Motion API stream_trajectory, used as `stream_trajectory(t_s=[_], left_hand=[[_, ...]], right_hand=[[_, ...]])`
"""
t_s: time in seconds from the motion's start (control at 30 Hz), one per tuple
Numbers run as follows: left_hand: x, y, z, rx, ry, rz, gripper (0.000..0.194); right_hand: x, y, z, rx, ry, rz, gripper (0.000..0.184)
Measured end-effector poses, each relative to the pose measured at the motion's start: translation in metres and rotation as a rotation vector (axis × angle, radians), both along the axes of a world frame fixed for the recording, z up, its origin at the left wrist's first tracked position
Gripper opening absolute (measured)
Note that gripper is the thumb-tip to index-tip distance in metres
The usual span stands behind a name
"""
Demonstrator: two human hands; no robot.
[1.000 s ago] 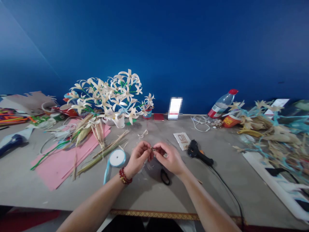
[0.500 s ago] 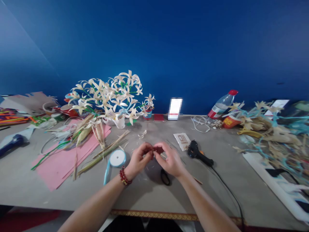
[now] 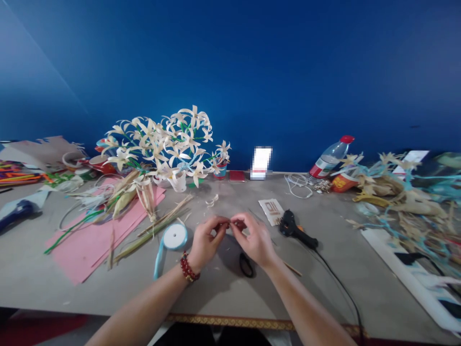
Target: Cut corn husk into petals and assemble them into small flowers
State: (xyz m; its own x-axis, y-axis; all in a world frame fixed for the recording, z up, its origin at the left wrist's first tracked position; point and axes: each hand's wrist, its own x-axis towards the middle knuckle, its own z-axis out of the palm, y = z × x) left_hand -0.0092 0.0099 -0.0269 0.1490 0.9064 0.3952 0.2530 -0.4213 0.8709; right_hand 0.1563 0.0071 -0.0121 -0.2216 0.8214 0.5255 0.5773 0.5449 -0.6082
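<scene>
My left hand (image 3: 207,240) and my right hand (image 3: 254,239) meet fingertip to fingertip above the middle of the table. Both are closed in a pinch; whatever lies between the tips is too small and too covered to name. Below my right hand shows the black handle loop of what look like scissors (image 3: 247,265), the rest of it hidden. A roll of light blue ribbon (image 3: 175,236) lies left of my left hand. To the right of my right hand rests a black glue gun (image 3: 298,229) with its cord.
Pale husk flowers (image 3: 158,144) stand in cups at the back left. Pink paper sheets (image 3: 77,254) and dry husk stalks (image 3: 154,235) cover the left side. A tilted bottle (image 3: 329,157), a white power strip (image 3: 406,278) and tangled husk pieces (image 3: 414,211) occupy the right.
My fingers have shifted slightly against each other, and both hands stay over the same spot. My left wrist sits a little lower. The things around have not moved.
</scene>
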Motion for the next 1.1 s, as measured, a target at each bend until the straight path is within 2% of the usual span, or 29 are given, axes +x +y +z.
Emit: stream_trajectory(t_s=[0.1, 0.33, 0.6, 0.93, 1.1], left_hand=[[-0.001, -0.0003, 0.0025, 0.075, 0.031, 0.035, 0.013], [0.0007, 0.0035, -0.0041, -0.139, -0.122, 0.014, 0.012], [0.0014, 0.0037, -0.0034, -0.128, -0.134, -0.002, 0.012], [0.0006, 0.0068, -0.0073, -0.221, -0.236, -0.068, 0.02], [0.0009, 0.0073, -0.0062, -0.259, -0.214, -0.079, 0.021]], right_hand=[[-0.0001, 0.0, -0.0005, -0.026, 0.04, -0.021, 0.004], [0.0007, -0.0012, -0.0025, 0.056, -0.032, 0.006, 0.007], [0.0011, -0.0003, -0.003, 0.074, -0.102, -0.009, 0.007], [0.0031, -0.0007, -0.0014, 0.096, -0.165, 0.042, 0.016], [0.005, -0.0006, -0.0002, 0.101, -0.219, 0.046, 0.018]])
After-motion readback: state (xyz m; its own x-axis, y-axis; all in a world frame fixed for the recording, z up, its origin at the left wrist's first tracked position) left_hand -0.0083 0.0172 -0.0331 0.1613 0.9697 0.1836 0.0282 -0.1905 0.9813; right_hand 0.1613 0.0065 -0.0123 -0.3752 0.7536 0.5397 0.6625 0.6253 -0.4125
